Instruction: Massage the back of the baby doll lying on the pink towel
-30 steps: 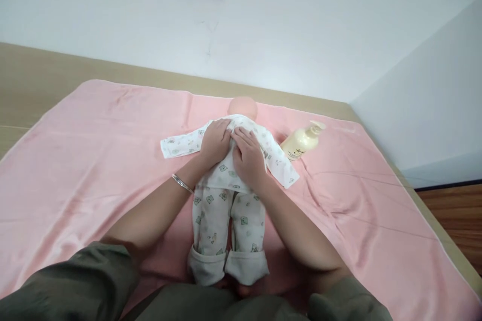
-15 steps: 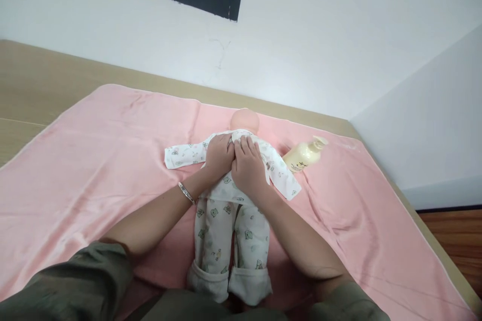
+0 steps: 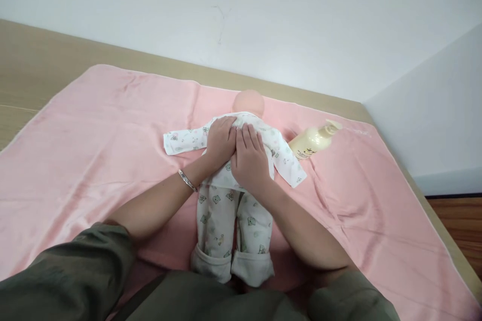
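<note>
A baby doll (image 3: 248, 102) in a white patterned top and trousers (image 3: 216, 215) lies on a pink cloth (image 3: 124, 125), its smooth round head toward the wall and no face showing. My left hand (image 3: 221, 141) rests flat on the upper back of the top, a silver bangle on its wrist. Beside it my right hand (image 3: 250, 158) also lies flat on the top, fingers pointing toward the doll's head. The two hands touch near the middle of the back. Neither hand grasps anything.
A cream pump bottle (image 3: 311, 142) lies tilted on the cloth, right of the doll's right-hand sleeve. Under the cloth is a wooden surface (image 3: 22, 60), bordered by a white wall (image 3: 301, 25). Brown wood (image 3: 457, 225) shows at the far right.
The view has tipped down slightly, so the doll, bottle and cloth appear higher and less of the dark frame shows. Both hands remain on the doll's back, their fingers shifted very little.
</note>
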A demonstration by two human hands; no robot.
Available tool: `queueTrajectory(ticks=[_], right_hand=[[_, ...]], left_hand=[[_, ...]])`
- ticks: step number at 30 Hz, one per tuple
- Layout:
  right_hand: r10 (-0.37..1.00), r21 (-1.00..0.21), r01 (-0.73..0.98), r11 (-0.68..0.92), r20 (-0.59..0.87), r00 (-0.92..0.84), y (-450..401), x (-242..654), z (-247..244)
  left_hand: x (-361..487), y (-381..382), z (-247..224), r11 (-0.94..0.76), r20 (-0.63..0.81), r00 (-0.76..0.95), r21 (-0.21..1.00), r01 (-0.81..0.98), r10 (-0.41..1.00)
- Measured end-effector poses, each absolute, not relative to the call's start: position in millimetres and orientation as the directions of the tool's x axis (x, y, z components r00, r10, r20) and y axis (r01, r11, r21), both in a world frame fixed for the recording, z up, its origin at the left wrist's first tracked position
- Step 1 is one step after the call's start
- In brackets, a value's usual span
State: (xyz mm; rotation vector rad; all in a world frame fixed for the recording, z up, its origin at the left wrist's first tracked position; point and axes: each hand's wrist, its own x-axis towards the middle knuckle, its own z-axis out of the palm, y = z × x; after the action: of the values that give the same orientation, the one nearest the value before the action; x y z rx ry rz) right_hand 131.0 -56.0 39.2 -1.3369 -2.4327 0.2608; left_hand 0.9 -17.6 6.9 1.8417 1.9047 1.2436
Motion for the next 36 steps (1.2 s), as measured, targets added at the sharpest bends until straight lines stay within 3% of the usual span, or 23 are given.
queueTrajectory(ticks=[4, 7, 12, 18, 21, 27, 31, 36], right_hand=[[0.843, -0.408, 0.752, 0.517, 0.093, -0.529, -14.1, 150.5, 43.4], [0.902, -0.459, 0.791, 0.405, 0.059, -0.428, 16.1, 165.8, 45.7], [0.958, -0.365, 0.886, 0.285, 0.101, -0.267, -10.4, 151.7, 46.5], [0.872, -0.297, 0.820, 0.489, 0.186, -0.453, -68.0, 127.0, 45.8], [0.879, -0.363, 0.804, 0.471, 0.124, -0.460, -49.7, 134.8, 48.1], [0.966, -0.500, 0.833, 0.235, 0.024, -0.258, 14.2, 163.3, 47.9], [0.978, -0.451, 0.871, 0.192, 0.014, -0.208, 14.9, 164.6, 49.0], [0.932, -0.343, 0.867, 0.361, 0.116, -0.342, -29.2, 143.0, 52.2]], left_hand=[[1.1, -18.3, 5.1, -0.146, 0.404, -0.191, 0.669, 0.728, 0.895], [3.0, -21.1, 2.0, -0.191, 0.456, -0.172, 0.646, 0.740, 0.873], [0.2, -20.8, 3.9, -0.239, 0.449, -0.131, 0.673, 0.700, 0.884], [-14.2, -8.0, 16.7, -0.117, 0.289, -0.182, 0.773, 0.623, 0.940], [-12.7, -8.0, 18.0, -0.121, 0.284, -0.169, 0.772, 0.624, 0.944], [14.4, -33.4, 14.1, -0.127, 0.322, -0.167, 0.721, 0.682, 0.932], [15.3, -33.5, 13.3, -0.126, 0.311, -0.157, 0.723, 0.680, 0.937], [-12.3, -5.8, 16.1, -0.080, 0.265, -0.201, 0.767, 0.637, 0.943]])
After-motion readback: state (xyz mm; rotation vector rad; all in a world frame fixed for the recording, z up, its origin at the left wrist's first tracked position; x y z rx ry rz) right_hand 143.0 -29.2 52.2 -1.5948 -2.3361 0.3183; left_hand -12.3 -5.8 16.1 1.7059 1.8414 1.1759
